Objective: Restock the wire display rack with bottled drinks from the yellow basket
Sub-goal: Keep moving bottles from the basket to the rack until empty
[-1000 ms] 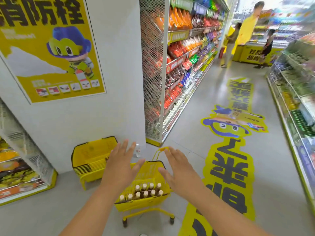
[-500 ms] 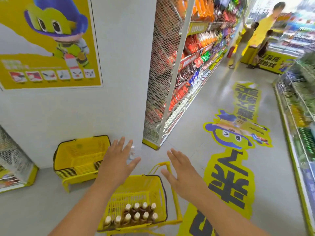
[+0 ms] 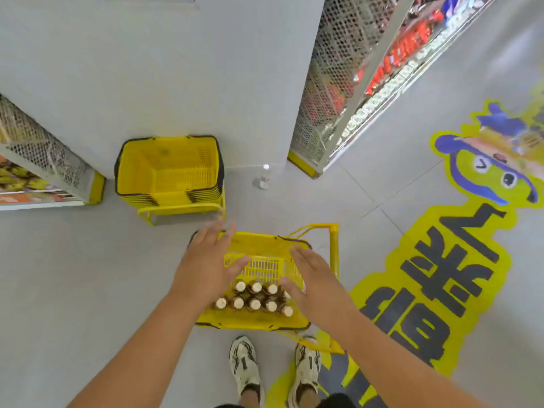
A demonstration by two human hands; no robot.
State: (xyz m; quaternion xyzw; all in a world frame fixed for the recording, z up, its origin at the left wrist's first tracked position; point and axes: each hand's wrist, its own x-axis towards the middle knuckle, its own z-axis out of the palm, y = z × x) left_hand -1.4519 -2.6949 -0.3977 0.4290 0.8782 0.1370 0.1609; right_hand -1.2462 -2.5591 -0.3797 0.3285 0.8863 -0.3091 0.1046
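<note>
Since half a second ago: view tipped steeply downward, both hands lowered toward the yellow basket (image 3: 259, 320), poster and far aisle gone from sight. Grip: none; left hand (image 3: 206, 266) and right hand (image 3: 312, 278) both released, fingers spread, holding nothing, poised over the basket, left above its left rim, right above its right rim. Item: bottled drinks (image 3: 254, 295), two rows, pale caps up, dark contents, packed touching at the basket's near end; far end bare mesh. Handling, judged: rigid bottles, full and fairly heavy each, smooth sides likely slippery; material not discernible, so treat as breakable. Take hold at the neck just under the cap, or round the body once lifted out; an end bottle comes away easiest. Basket sits on a yellow wheeled frame (image 3: 333, 245), so it may roll if pushed. Beyond the basket: stack of empty yellow baskets (image 3: 167, 169); beyond-right, one small bottle (image 3: 263, 179) standing on the floor; further right, a mesh-sided shelf unit (image 3: 326, 83). Wire display rack not identifiable with certainty.
</note>
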